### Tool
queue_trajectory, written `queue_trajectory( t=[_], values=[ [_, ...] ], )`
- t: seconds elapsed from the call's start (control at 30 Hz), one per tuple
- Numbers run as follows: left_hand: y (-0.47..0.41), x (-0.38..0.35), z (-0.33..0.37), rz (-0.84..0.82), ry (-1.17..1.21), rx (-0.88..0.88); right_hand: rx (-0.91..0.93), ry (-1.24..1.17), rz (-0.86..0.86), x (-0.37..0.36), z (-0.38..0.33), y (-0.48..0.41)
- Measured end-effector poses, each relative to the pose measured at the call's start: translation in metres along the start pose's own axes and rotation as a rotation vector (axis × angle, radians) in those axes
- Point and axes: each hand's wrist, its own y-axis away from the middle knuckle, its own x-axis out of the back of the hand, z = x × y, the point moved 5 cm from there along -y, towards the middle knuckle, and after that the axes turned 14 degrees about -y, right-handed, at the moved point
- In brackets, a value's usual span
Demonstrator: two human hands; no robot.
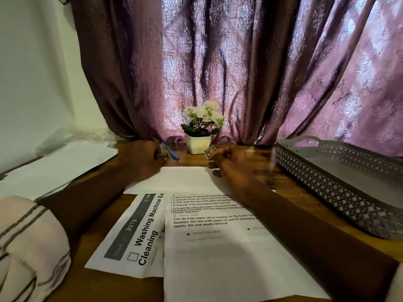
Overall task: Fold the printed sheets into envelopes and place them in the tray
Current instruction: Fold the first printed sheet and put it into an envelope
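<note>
At twelve o'clock of the printed sheets, both hands work over a white envelope (185,180) lying flat on the wooden surface (261,162). The right hand (231,164) pinches a small square, possibly a postage stamp (210,151), between curled fingers, held above the envelope's upper right corner, probably to stick it there. The left hand (150,160) is closed around something blurred, perhaps a glue stick or pen (172,154), while also steadying the envelope. The toilet-roll sheet (218,247) lies at six o'clock overlapping the washing-machine sheet (139,232), both unfolded. The grey lattice tray (327,188) waits at three o'clock, nothing visible in it. More blank paper (54,168) sits at nine o'clock.
</note>
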Motion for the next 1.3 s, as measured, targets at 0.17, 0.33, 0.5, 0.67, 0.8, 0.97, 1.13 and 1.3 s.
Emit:
queue_trajectory(
  t=[0.17, 0.33, 0.5, 0.67, 0.8, 0.97, 1.13, 1.3],
  values=[
    [-0.006, -0.010, -0.005, -0.043, 0.042, 0.089, -0.022, -0.023, 0.017, 0.006, -0.002, -0.002],
    [0.005, 0.018, 0.039, 0.135, 0.243, -0.086, -0.026, 0.053, -0.031, 0.025, -0.018, -0.006],
    [0.025, 0.009, 0.076, 0.050, 0.410, -0.453, -0.119, 0.122, 0.014, 0.045, -0.014, -0.012],
    [0.025, 0.004, 0.076, -0.020, 0.488, -0.474, -0.171, 0.110, 0.043, 0.051, -0.008, -0.012],
    [0.025, 0.001, 0.077, -0.064, 0.518, -0.476, -0.144, 0.191, 0.013, 0.052, -0.003, -0.017],
    [0.024, 0.000, 0.078, -0.084, 0.565, -0.459, -0.060, 0.380, -0.007, 0.054, 0.001, -0.026],
    [0.022, -0.003, 0.077, -0.090, 0.559, -0.459, -0.013, 0.632, 0.002, 0.056, 0.001, -0.035],
    [0.023, -0.003, 0.077, -0.081, 0.567, -0.463, 0.002, 0.672, 0.003, 0.054, 0.001, -0.035]
  ],
)
